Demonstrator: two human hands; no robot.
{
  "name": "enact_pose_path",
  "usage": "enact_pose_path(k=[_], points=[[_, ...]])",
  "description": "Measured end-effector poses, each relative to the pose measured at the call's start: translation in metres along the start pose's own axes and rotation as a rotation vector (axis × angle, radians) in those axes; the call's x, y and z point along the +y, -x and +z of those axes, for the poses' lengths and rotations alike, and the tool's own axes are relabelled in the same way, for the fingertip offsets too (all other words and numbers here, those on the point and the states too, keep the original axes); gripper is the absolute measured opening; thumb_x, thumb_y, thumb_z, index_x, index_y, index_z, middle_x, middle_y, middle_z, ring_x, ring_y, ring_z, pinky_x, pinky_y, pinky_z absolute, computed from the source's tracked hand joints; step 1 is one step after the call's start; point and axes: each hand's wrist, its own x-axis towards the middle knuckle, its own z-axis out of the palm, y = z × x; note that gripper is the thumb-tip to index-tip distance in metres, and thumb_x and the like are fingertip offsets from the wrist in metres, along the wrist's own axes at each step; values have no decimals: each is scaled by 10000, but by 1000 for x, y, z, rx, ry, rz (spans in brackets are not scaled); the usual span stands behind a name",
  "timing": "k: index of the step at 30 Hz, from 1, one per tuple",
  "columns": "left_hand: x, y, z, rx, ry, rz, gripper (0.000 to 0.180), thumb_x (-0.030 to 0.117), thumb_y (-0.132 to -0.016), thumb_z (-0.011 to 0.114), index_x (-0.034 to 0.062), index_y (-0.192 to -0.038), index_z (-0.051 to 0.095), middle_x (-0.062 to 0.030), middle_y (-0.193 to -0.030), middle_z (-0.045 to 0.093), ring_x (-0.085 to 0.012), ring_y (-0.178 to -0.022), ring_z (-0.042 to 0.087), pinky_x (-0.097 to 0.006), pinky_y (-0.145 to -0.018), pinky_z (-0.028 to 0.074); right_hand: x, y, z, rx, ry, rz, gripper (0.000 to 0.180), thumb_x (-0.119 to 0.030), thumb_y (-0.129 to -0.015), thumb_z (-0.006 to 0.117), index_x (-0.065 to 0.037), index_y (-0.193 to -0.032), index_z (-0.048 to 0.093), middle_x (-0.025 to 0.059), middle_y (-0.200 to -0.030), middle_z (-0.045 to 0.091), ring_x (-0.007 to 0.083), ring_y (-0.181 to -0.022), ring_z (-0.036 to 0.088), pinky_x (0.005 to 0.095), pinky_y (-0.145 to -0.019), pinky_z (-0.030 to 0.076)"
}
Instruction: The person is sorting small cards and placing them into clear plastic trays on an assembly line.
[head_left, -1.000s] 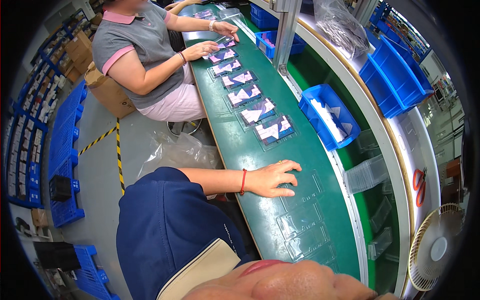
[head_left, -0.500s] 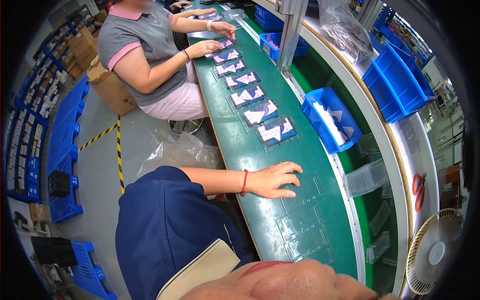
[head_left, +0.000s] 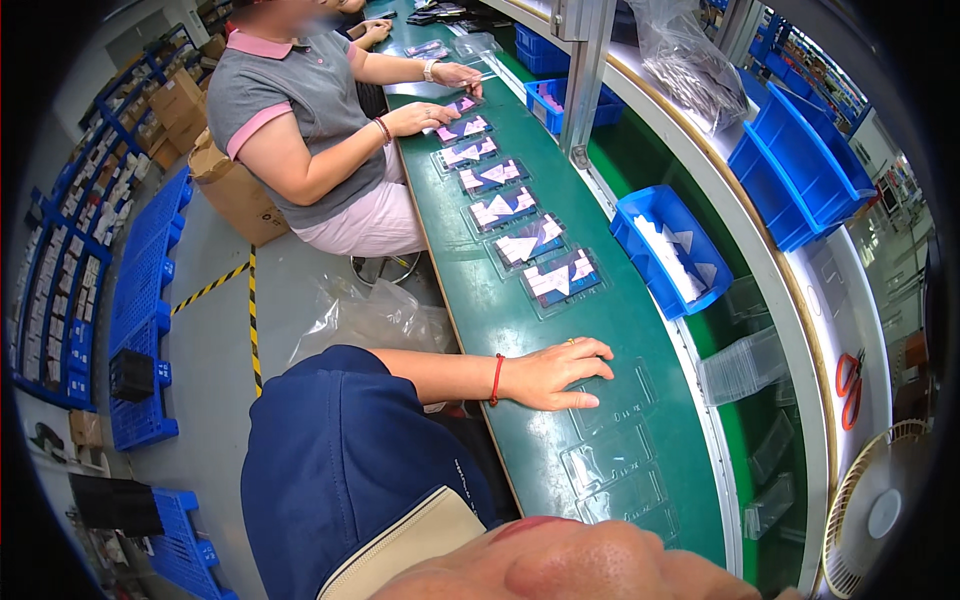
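Note:
My left hand (head_left: 558, 375) lies palm down over the green table, fingers stretched out and apart, with a red cord on its wrist. Its fingers reach the edge of a clear plastic tray (head_left: 630, 395); whether they press on it I cannot tell. More clear trays (head_left: 607, 460) lie overlapping in a row on the near side of the hand. Beyond the hand runs a line of trays holding dark flat pieces with pink and white paper, the nearest being a filled tray (head_left: 562, 279). My right hand is out of view.
A co-worker (head_left: 300, 120) sits further along, both hands on the row. A blue bin (head_left: 670, 250) with white papers stands beside the table. Stacked clear trays (head_left: 745, 365), red-handled scissors (head_left: 850, 388) and a fan (head_left: 878, 510) are on the right.
The whole view has shifted slightly, so the scene sits lower and further right. My left hand stays stretched out by the clear tray. The co-worker's hands remain at the row.

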Motion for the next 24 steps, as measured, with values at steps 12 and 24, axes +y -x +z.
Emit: enact_pose_path(k=[12, 24], points=[[3, 0, 2, -4, 28, -46, 431, 288, -901, 604, 34, -1232, 496, -190, -1272, 444, -344, -1206, 436, -423, -1002, 372, 1, -6, -5, -97, -165, 85, 660, -535, -921, 463, 56, -1210, 498, 245, -1066, 560, 415, -943, 547, 500, -813, 433], [7, -13, -11, 60, -59, -9, 385, 125, -805, 634, 5, -1160, 545, -204, -1188, 533, -368, -1119, 505, -409, -967, 402, 4, -5, -4, -92, -367, 126, 548, -182, -832, 637, 75, -1279, 453, 273, -1228, 521, 415, -1131, 495, 438, -988, 372]])
